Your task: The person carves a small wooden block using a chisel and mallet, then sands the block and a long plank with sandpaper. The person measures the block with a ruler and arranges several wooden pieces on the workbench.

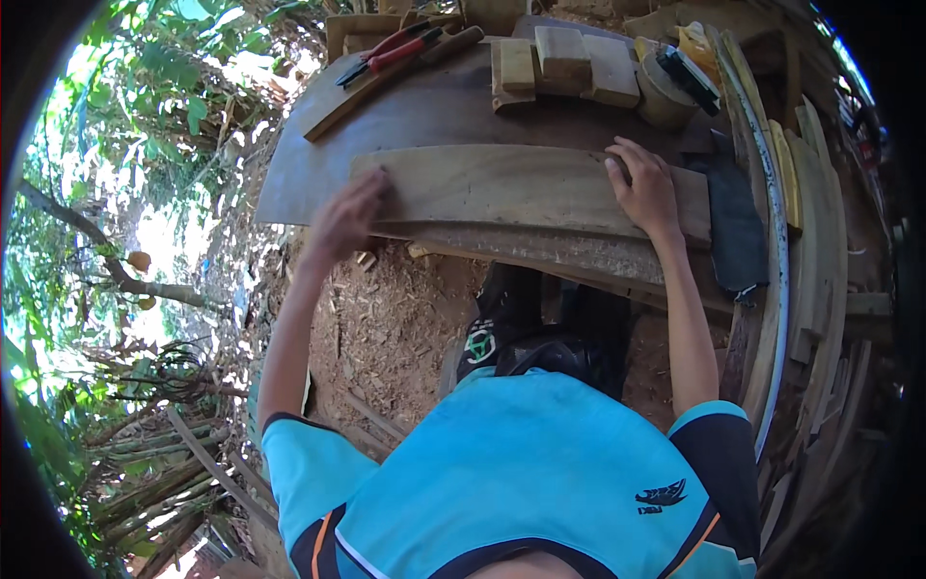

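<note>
A long pale wooden plank [511, 183] lies crosswise along the near side of a brown work surface [434, 121]. My left hand [349, 210] is at the plank's left end, its fingertips over the top face. Motion blurs those fingers, so their grip is unclear. Toward the plank's right end, my right hand [644, 188] rests on top with thumb and forefinger apart. Its bent fingertips reach the far edge of the wood. Below the plank's near edge shows another rough wooden edge [550, 246].
Red-handled pliers [395, 53] lie by a wooden bar [371, 92] at the back left. Several wood blocks [562, 56] sit at the back, beside a round container [668, 92] with a dark object on it. A dark cloth [738, 227] hangs at right, near long boards [815, 251]. Shavings cover the ground [395, 318].
</note>
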### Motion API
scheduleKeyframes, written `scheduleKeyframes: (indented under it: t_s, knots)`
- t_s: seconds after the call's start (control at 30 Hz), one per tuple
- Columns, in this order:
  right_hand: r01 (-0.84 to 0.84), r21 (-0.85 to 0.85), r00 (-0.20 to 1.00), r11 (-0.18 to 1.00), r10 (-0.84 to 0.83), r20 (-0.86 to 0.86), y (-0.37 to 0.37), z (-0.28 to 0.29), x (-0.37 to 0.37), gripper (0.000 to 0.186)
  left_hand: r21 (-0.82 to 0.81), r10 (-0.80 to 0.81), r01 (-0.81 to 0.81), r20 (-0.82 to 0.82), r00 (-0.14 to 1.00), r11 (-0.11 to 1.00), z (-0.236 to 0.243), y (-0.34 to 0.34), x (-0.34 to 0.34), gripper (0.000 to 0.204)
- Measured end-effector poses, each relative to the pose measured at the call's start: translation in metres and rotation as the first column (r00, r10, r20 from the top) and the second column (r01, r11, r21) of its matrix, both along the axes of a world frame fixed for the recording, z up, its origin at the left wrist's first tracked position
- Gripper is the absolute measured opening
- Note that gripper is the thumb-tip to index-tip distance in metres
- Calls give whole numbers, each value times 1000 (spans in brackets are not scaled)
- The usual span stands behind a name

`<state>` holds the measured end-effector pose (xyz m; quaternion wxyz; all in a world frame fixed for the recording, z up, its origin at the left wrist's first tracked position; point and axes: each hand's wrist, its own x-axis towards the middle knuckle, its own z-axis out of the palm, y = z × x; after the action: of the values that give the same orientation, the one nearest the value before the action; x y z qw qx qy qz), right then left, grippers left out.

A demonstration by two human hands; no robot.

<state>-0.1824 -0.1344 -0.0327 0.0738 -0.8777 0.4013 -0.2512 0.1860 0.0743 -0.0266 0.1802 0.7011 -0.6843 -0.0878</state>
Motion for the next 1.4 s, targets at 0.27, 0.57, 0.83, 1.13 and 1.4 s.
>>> scheduleKeyframes:
  t_s: [0.27,0.57,0.83,1.13,1.4]
  knots:
    - [-3,-11,1000,1000,3,13,0,-1,3,23,-30,86,-95,-220,972,995,0,-11,-9,34]
    - [-17,13,998,1000,16,68,-6,-4,-1,30,-157,160,-168,-62,985,973,4,-36,0,36]
    - [-18,12,996,1000,17,83,-2,-5,2,30,-171,188,-210,-137,973,963,-17,-53,-1,35]
    - [-6,2,997,1000,6,80,-1,-8,-2,31,-197,166,-160,14,986,967,-14,-59,-31,34]
    - [27,-18,996,999,-25,85,-9,-10,-5,31,-99,-97,103,61,993,990,-14,-51,-50,32]
